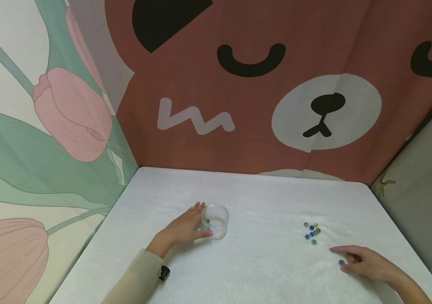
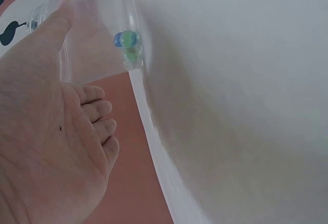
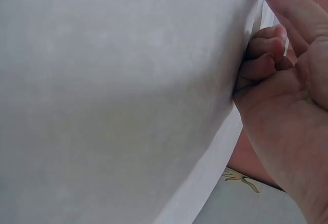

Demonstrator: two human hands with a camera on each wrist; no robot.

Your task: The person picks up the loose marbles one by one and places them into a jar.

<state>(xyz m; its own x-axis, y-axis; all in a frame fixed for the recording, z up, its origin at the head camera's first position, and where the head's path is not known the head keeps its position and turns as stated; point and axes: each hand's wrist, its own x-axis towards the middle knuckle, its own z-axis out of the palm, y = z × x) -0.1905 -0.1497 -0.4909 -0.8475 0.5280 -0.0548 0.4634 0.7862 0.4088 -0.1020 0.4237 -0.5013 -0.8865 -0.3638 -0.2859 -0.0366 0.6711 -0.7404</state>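
Note:
My left hand [image 1: 185, 226] lies beside a clear plastic cup [image 1: 221, 219], its thumb [image 2: 64, 16] against the near wall and its fingers extended along the left side. Inside, green [image 2: 131, 56] and blue marbles [image 2: 118, 40] rest at the bottom of the cup. At the right, my right hand [image 1: 371, 264] rests low on the table with its index finger [image 3: 294, 3] stretched out and the other fingers folded under. A dark blue marble [image 1: 341, 262] lies right at the thumb tip. The right wrist view does not show this marble.
A loose cluster of several glass marbles, among them a blue one [image 1: 307, 237] and a green one [image 1: 313, 242], lies left of the right hand. White cloth covers the table [image 1: 261, 270]. A brown bear-print curtain [image 1: 254, 147] stands behind its far edge.

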